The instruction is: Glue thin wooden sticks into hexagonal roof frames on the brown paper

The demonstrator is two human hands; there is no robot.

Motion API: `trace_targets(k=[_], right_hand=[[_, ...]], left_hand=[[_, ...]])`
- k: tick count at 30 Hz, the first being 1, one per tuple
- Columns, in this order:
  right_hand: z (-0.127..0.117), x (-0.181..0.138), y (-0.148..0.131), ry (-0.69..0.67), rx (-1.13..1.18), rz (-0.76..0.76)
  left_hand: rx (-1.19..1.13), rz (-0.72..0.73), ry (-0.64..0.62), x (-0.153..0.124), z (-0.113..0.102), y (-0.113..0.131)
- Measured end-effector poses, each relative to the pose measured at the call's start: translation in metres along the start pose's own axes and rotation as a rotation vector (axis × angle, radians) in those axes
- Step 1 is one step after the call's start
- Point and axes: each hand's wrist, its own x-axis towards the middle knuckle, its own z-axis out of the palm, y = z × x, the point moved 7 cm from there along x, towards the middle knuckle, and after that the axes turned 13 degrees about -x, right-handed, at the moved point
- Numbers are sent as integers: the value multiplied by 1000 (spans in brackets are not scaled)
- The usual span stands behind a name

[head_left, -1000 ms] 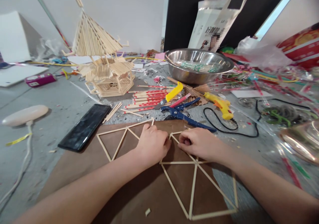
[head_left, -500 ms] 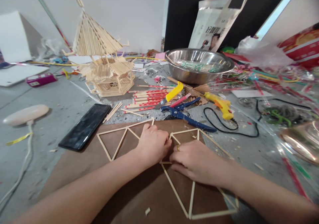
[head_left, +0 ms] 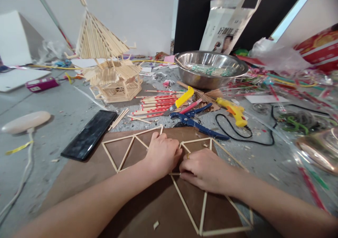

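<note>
On a brown sheet (head_left: 79, 185) lies a flat frame of thin wooden sticks (head_left: 185, 206) joined into triangles. My left hand (head_left: 163, 151), fingers curled, presses on the inner part of the frame, between its left triangles and the middle. Close beside it, my right hand (head_left: 202, 169), with a ring on one finger, is closed over sticks near the frame's centre. Both sets of fingertips are mostly hidden, but they appear to grip the stick frame where the hands nearly meet. A small stick offcut (head_left: 156, 225) rests on the sheet near me.
Beyond the sheet are a black phone (head_left: 89, 135), red-printed sticks (head_left: 158, 104), a yellow-handled knife (head_left: 185, 97), blue cutters (head_left: 200, 125) and a yellow glue gun (head_left: 233, 113) with its cord. Farther back stand a stick-built pavilion (head_left: 105, 68) and a metal basin (head_left: 211, 79).
Both hands hold nearly the same pose and place. The lower right part of the stick frame has shifted very slightly; the view moved a little.
</note>
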Motion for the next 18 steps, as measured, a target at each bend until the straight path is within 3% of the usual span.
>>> trace_targets(k=[13, 18], right_hand=[[-5, -2, 3, -13, 19, 26], [-18, -10, 36, 74, -82, 293]], left_hand=[[7, 12, 2, -1, -1, 1], [19, 30, 21, -2, -2, 2]])
